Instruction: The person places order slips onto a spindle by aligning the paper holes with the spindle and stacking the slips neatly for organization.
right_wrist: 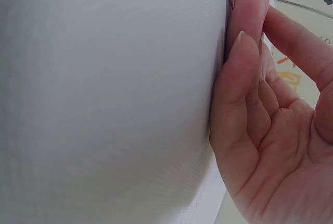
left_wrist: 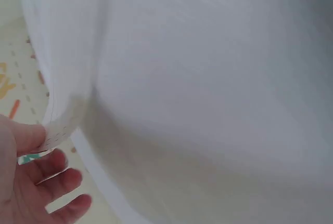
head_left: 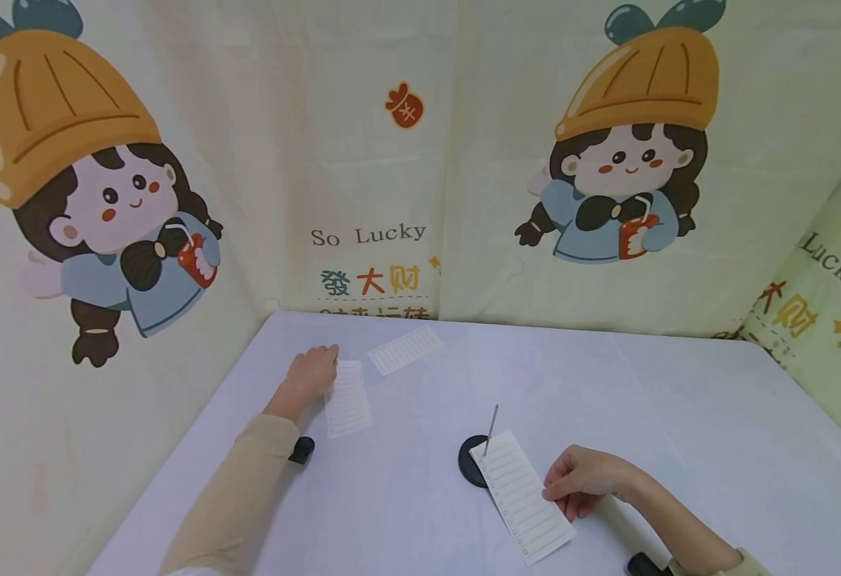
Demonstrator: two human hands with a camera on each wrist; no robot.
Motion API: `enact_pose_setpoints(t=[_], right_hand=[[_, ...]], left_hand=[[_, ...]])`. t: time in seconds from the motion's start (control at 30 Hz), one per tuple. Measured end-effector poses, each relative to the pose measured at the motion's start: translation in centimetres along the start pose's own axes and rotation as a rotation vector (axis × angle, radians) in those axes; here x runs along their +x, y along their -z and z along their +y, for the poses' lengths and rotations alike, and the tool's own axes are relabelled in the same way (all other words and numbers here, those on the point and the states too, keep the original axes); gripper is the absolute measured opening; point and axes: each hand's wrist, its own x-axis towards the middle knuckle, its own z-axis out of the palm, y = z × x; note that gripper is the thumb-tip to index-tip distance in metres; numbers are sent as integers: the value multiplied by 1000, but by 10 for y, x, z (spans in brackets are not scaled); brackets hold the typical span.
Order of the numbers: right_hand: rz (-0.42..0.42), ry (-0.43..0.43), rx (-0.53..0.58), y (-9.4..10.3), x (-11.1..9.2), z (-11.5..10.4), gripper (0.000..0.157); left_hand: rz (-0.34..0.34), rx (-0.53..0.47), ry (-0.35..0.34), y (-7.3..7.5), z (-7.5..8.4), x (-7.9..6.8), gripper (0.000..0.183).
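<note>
At the table's far left, my left hand (head_left: pixel 308 376) pinches the top end of a lined white paper slip (head_left: pixel 349 400). In the left wrist view that slip (left_wrist: pixel 73 73) bends down from between thumb and fingers. My right hand (head_left: pixel 587 480) holds another lined slip (head_left: pixel 524 500) by its right edge, between thumb and fingers. The upper end of this slip lies over a round black base (head_left: pixel 469 464) with an upright metal spike (head_left: pixel 493 424). The spike seems to pass through the slip near its top; the exact spot is too small to tell.
A third lined slip (head_left: pixel 406 350) lies flat near the back edge of the white table (head_left: pixel 420 512). Behind the table hangs a printed cloth (head_left: pixel 362 176) with cartoon figures. A dark wrist device (head_left: pixel 302 450) sits under the left forearm, and another (head_left: pixel 643 565) under the right.
</note>
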Motion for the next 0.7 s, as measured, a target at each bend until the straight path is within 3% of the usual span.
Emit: enact_pose_setpoints(t=[0.17,0.43,0.7], right_hand=[[-3,2,7,1,0,1,18],[-3,2,5,0,1,1,17],[-14,17,18,0,0,0,17]], left_hand=[[7,-298,-28,13,9,0,11],[-83,-777,-20,34,23,-3,14],[-119,-1031,82,43,53,-10,21]])
